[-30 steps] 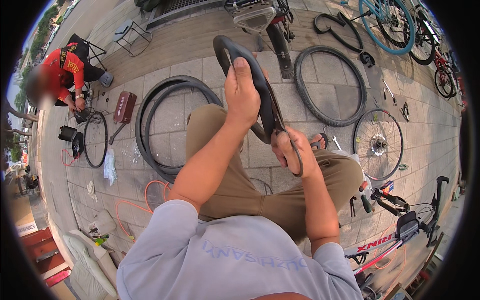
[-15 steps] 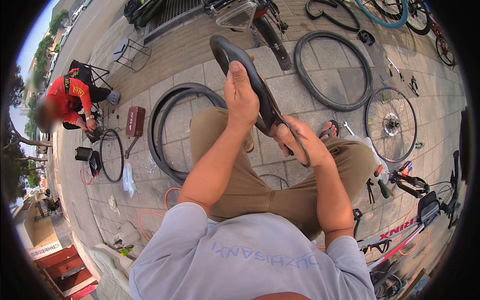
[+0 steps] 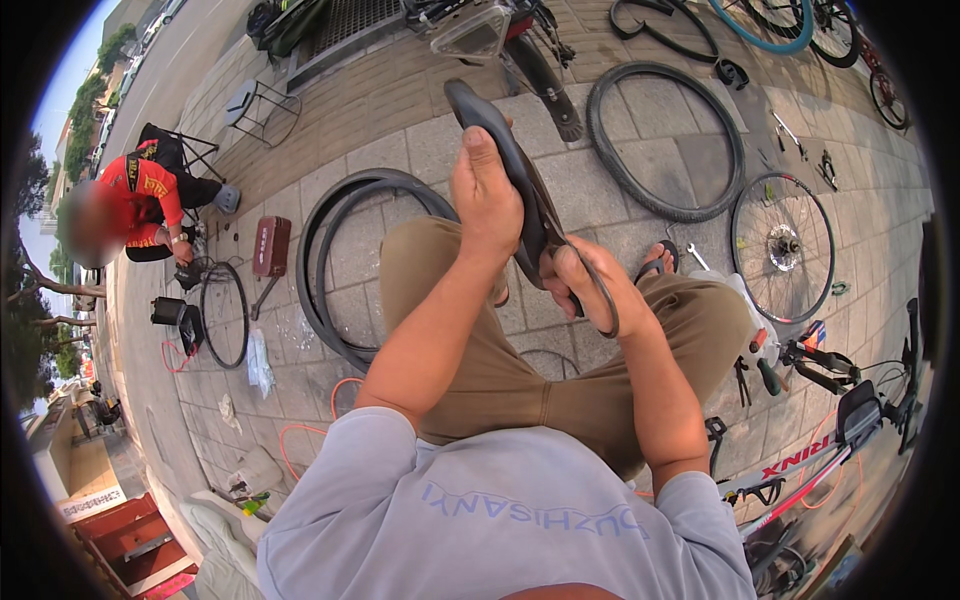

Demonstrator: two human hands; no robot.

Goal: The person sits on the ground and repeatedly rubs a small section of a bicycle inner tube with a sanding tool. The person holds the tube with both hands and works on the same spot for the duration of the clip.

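Note:
A smooth black bicycle inner tube [image 3: 520, 180] is held up over my knees, folded into a long narrow loop. My left hand [image 3: 488, 195] is closed round its middle, thumb pointing up along the near side. Lower down and to the right, my right hand [image 3: 595, 285] pinches the other end, with a thin strand of tube curving over its fingers. The fingertips of my left hand are mostly hidden behind the rubber. On the paving left of my knee lie black tire rings [image 3: 325, 270], one inside the other.
A knobby tire [image 3: 592, 130] and a spoked wheel [image 3: 783, 250] lie to the right, with a wrench [image 3: 697, 257] near my foot. A bicycle [image 3: 560, 90] stands ahead. At the left, a seated person in red [image 3: 150, 195] works beside another wheel [image 3: 224, 315] and a maroon box [image 3: 271, 246].
The top of the inner tube has swung slightly right and its loop looks narrower. My left hand has shifted a little right; both hands keep their grip. The person in red has moved slightly.

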